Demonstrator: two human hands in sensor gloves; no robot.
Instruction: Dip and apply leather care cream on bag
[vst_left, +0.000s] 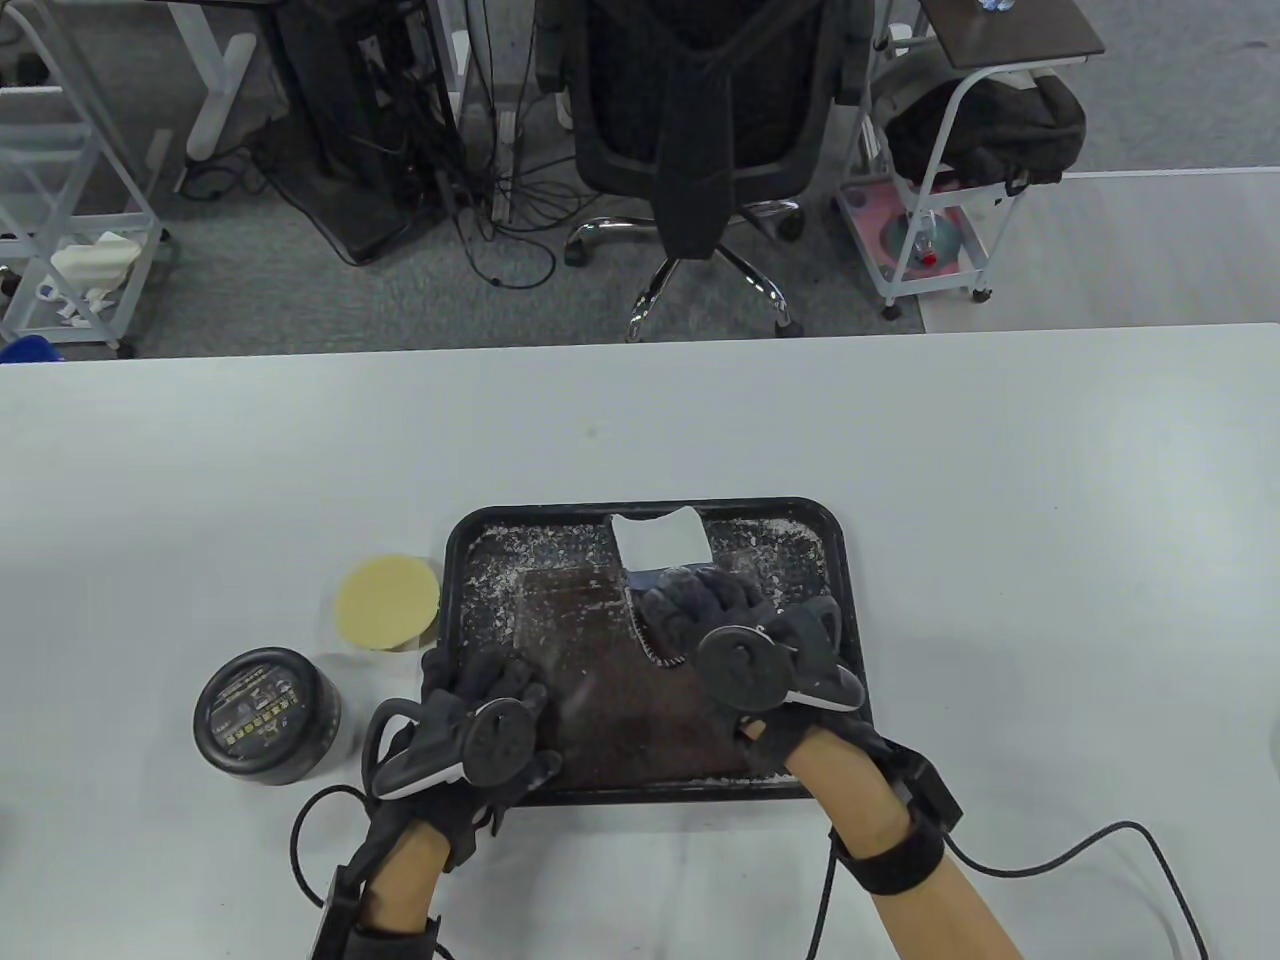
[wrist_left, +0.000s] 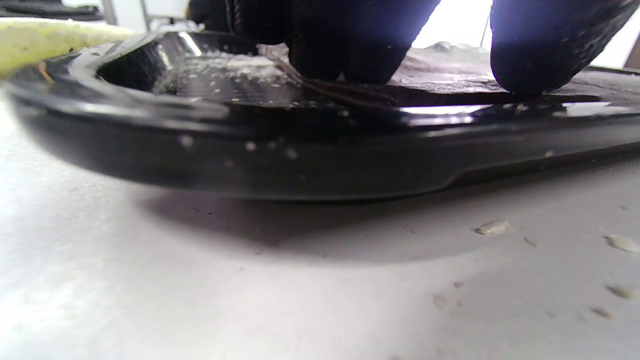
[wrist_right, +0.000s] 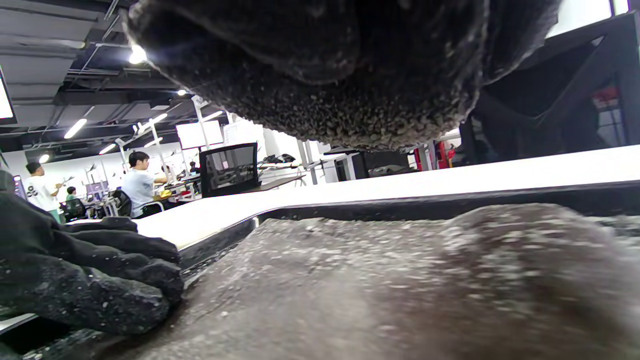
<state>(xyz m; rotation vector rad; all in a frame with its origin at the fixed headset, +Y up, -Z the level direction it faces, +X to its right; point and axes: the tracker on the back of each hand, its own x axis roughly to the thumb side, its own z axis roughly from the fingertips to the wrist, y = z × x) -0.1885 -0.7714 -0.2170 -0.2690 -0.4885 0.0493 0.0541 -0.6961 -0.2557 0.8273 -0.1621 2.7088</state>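
A flat brown leather bag (vst_left: 610, 680) lies in a black tray (vst_left: 850, 600) dusted with white specks. My right hand (vst_left: 690, 592) presses a white cloth (vst_left: 660, 540) onto the bag's far edge, fingers curled over it. My left hand (vst_left: 488, 682) rests on the bag's near left corner by the tray rim; in the left wrist view its fingertips (wrist_left: 370, 65) press on the bag's edge (wrist_left: 350, 94). A black cream jar (vst_left: 265, 715) stands left of the tray. The right wrist view shows the bag's surface (wrist_right: 350, 290) and my left hand (wrist_right: 90, 280).
A round yellow sponge (vst_left: 388, 603) lies between the jar and the tray; it also shows in the left wrist view (wrist_left: 45, 40). The white table (vst_left: 1050, 500) extends around the tray. An office chair (vst_left: 700, 130) and carts stand beyond the far edge.
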